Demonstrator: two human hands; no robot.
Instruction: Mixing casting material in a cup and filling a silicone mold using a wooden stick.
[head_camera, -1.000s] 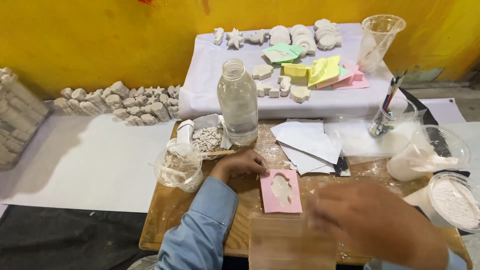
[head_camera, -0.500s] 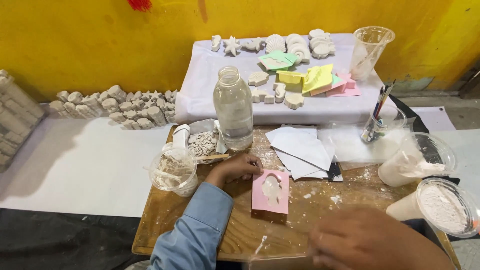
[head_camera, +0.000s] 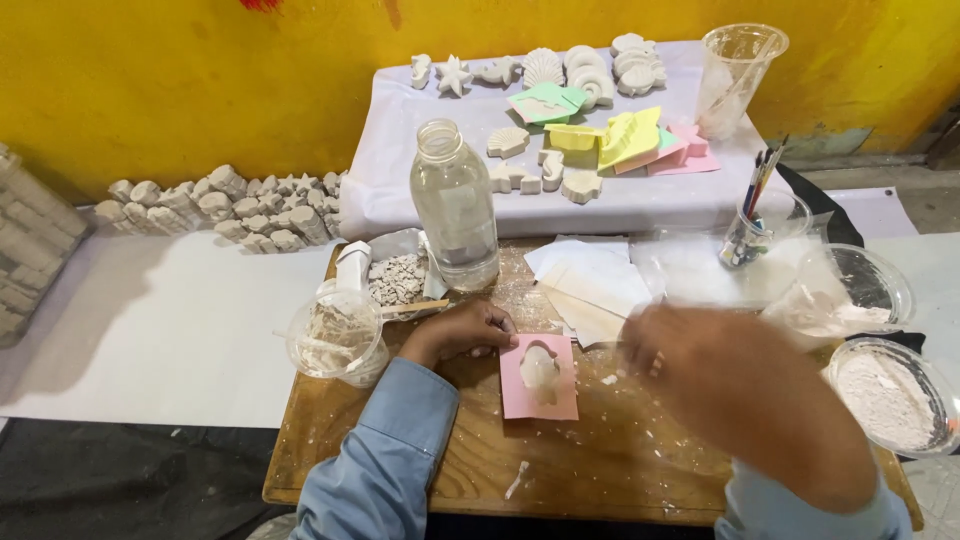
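On the dusty wooden board (head_camera: 600, 460) lies a flat pink square mould (head_camera: 540, 376) filled with a pale plaster shape. The left hand (head_camera: 462, 332) rests at the mould's upper left edge, fingers curled and pressing against it. The right hand (head_camera: 740, 400) hovers blurred just right of the mould; whether its fingers are spread or closed cannot be told. A clear plastic bottle (head_camera: 456, 204) stands behind the left hand.

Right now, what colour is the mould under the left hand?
Pink mould, with white plaster in it; head view.
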